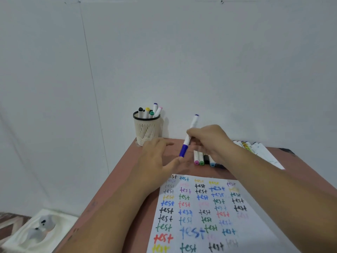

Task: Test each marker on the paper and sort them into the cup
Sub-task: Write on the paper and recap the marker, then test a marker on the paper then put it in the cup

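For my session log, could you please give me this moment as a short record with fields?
right hand: right hand grips a white marker with a blue-purple cap, tilted, cap end low
left hand: left hand open, fingers spread, holding nothing
cup: beige mesh cup with black rim holds five markers
table: brown table bears a row of lying markers
paper: white sheet covered with coloured "test" words

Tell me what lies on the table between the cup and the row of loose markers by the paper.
In the head view, the left hand and the purple marker gripped by the right hand occupy the stretch between the cup and the loose markers.
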Tool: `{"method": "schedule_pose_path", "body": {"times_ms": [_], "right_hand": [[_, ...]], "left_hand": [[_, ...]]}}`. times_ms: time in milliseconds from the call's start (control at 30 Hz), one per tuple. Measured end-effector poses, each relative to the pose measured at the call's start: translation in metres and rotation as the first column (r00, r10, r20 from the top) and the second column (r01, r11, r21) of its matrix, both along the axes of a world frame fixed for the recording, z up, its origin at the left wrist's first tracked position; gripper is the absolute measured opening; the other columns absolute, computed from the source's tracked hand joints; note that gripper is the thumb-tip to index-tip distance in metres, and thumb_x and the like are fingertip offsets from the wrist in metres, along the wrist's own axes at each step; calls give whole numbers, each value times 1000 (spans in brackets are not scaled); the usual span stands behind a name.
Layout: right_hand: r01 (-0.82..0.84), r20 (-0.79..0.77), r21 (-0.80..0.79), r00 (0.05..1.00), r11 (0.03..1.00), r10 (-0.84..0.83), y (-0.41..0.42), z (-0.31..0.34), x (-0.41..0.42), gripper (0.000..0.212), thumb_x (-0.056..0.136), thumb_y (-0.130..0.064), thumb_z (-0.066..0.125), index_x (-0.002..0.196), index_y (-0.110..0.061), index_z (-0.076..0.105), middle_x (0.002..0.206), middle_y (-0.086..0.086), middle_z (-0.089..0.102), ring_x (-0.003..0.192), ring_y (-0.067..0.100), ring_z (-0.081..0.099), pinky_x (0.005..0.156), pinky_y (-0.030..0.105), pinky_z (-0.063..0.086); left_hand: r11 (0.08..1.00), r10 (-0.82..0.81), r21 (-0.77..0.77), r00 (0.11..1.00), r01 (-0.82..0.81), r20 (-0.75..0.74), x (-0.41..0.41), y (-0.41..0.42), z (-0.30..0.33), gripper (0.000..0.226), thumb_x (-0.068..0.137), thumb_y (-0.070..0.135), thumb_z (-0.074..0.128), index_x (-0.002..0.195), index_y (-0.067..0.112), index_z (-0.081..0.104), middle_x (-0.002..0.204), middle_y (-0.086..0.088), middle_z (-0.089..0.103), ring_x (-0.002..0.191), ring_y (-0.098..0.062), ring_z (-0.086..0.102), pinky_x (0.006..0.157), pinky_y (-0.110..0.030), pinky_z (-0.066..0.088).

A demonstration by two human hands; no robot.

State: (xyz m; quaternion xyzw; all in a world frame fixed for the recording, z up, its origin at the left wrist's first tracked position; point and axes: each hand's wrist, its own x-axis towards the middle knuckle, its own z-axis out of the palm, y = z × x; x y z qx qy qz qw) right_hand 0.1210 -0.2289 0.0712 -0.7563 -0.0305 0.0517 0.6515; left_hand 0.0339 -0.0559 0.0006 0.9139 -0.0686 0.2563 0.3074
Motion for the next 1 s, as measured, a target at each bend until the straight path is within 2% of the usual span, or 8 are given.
{"method": "schedule_pose_path", "body": {"times_ms": [100, 233, 333, 400, 567, 800, 867, 1000], "right_hand": [[-95, -2, 287, 995, 953, 100, -31, 0, -44, 7, 91, 4, 71, 90, 4, 65, 92, 19, 72, 92, 27, 79, 83, 37, 65], [-109, 8, 417, 993, 902, 116, -67, 2, -93, 11, 93, 3, 71, 95, -2, 62, 98, 27, 76, 85, 31, 76, 72, 32, 65], [-128, 69, 415, 992, 901, 109, -88, 4, -123, 7, 95, 1, 69, 99, 0, 63, 102, 33, 74, 89, 37, 74, 85, 43, 65], [-120, 99, 402, 991, 908, 87, -99, 2, -139, 2, 95, 0, 69, 97, 1, 68, 98, 30, 75, 90, 37, 75, 91, 47, 62], [-45, 114, 361, 993, 932, 4, -123, -3, -163, 3, 91, -5, 75, 88, -5, 76, 92, 29, 74, 80, 29, 71, 76, 32, 60], [-2, 125, 346, 991, 938, -44, -140, -8, -176, 9, 94, -9, 73, 92, -1, 73, 80, 16, 72, 69, 19, 66, 67, 27, 56], [3, 148, 317, 988, 948, -53, -142, -9, -178, 10, 95, -10, 71, 89, -2, 72, 77, 14, 71, 69, 19, 65, 67, 27, 55], [79, 121, 343, 984, 936, -127, -147, -18, -170, 19, 103, -13, 61, 98, 4, 68, 81, 18, 76, 69, 23, 69, 63, 28, 59]], "left_hand": [[995, -88, -39, 995, 90, 53, -11, -11, 8, 43, 93, 54, 58, 132, 35, 53, 125, 22, 49, 120, 0, 44, 101, -31, 44], [964, -264, 35, 961, 262, 85, -33, -50, 28, 31, 101, 40, 53, 131, 33, 57, 110, 19, 61, 103, -3, 56, 88, -22, 46], [956, -288, 62, 957, 286, 34, -44, -80, 36, 21, 103, 45, 43, 115, 38, 59, 93, 18, 61, 89, -3, 56, 76, -24, 46], [960, -272, 78, 961, 269, 37, -49, -94, 36, 31, 103, 52, 34, 109, 35, 60, 89, 15, 60, 86, -5, 55, 74, -30, 48], [938, -338, 89, 941, 335, 21, -67, -116, 34, 36, 103, 55, 27, 96, 33, 53, 84, 14, 55, 81, -7, 53, 72, -35, 47], [935, -347, 61, 937, 349, -41, -85, -133, 35, 53, 98, 67, 26, 102, 27, 60, 80, 7, 59, 75, -11, 56, 70, -37, 50], [932, -360, 17, 931, 361, -67, -86, -133, 33, 55, 96, 70, 28, 113, 30, 61, 85, 8, 63, 79, -9, 59, 72, -36, 51], [954, -298, -71, 943, 290, -149, -93, -132, 27, 66, 90, 79, 25, 137, 37, 45, 104, 6, 63, 93, -11, 60, 82, -36, 52]]}}
